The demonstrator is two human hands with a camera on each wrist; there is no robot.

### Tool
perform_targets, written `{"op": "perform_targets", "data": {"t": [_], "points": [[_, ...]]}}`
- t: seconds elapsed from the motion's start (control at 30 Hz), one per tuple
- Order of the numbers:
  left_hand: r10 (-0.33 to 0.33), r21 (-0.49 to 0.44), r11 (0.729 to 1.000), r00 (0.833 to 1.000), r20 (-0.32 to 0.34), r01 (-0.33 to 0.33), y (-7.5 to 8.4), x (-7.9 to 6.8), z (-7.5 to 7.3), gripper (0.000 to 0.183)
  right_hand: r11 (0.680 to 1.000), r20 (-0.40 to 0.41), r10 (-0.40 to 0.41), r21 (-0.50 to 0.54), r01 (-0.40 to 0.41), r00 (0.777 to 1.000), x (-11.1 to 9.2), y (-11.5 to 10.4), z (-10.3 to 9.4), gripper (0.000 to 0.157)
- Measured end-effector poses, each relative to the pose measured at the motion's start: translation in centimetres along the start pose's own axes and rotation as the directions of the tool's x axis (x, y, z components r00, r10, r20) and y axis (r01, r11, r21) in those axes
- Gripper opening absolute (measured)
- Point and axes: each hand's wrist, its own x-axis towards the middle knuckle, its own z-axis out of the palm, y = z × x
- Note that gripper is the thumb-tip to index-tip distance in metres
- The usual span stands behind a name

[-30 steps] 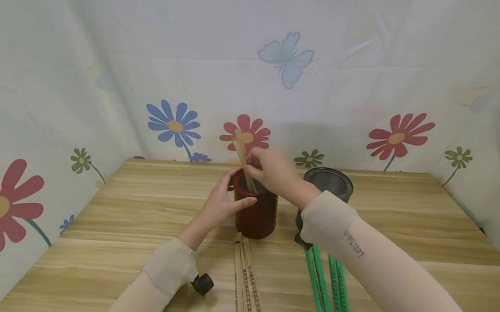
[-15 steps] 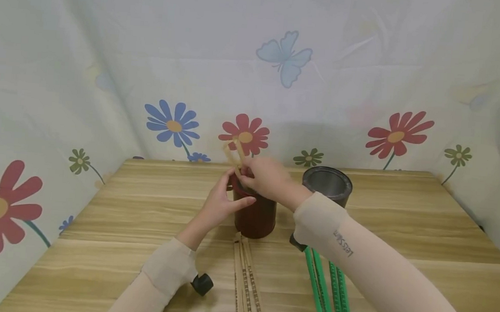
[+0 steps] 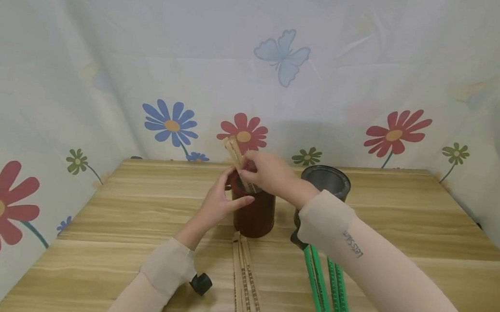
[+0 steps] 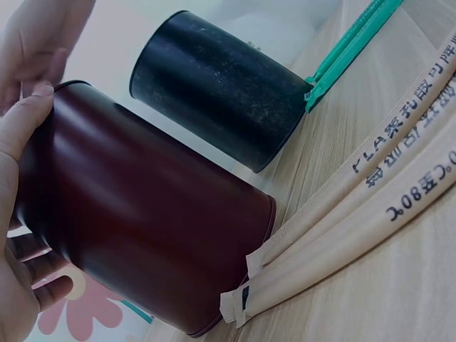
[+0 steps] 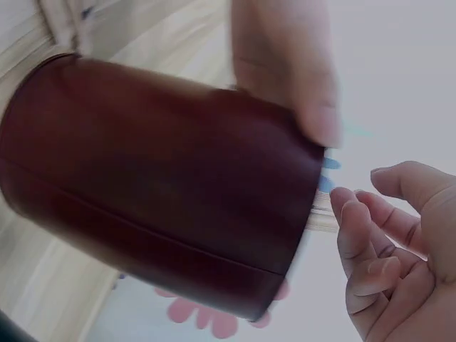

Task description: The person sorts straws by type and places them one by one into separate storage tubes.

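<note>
My left hand (image 3: 218, 204) holds a dark red cylindrical canister (image 3: 254, 216) at its upper side, thumb at the near rim and fingers round the far side. The canister stands upright on the table. Paper-wrapped straws (image 3: 234, 150) stick up out of it, leaning left. Just beside them is my right hand (image 3: 270, 174), over the canister's mouth. In the right wrist view, the right thumb is apart from the loosely bent fingers (image 5: 354, 231), whose tips are close to the straws at the rim. The straws' lower ends are hidden inside.
More paper-wrapped straws (image 3: 246, 276) lie on the wooden table (image 3: 150, 207) in front of the red canister. A black canister (image 4: 221, 92) stands to its right, with green-wrapped straws (image 3: 340, 297) lying before it. A flowered curtain (image 3: 186, 74) hangs behind the table.
The straws in the canister were spread apart half a second ago and now stand close together. My right hand has shifted slightly and its fingers have loosened. The left hand stays on the canister.
</note>
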Motion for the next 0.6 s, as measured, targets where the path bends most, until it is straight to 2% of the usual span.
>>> {"op": "perform_targets", "data": {"t": [0.13, 0.33, 0.6], "points": [[-0.009, -0.001, 1.0, 1.0, -0.002, 0.009, 0.0, 0.0, 0.1, 0.083, 0.994, -0.05, -0.006, 0.105, 0.012, 0.999, -0.7, -0.2, -1.3, 0.016], [-0.005, -0.007, 1.0, 1.0, 0.001, 0.005, -0.1, 0.0, 0.2, 0.084, 0.973, -0.077, 0.019, 0.23, -0.001, 0.997, -2.1, -0.6, -3.1, 0.018], [-0.018, -0.006, 1.0, 1.0, -0.002, 0.018, -0.2, 0.0, 0.1, 0.087, 0.954, -0.168, -0.013, 0.293, 0.063, 0.986, -4.6, -1.0, -5.0, 0.017]]}}
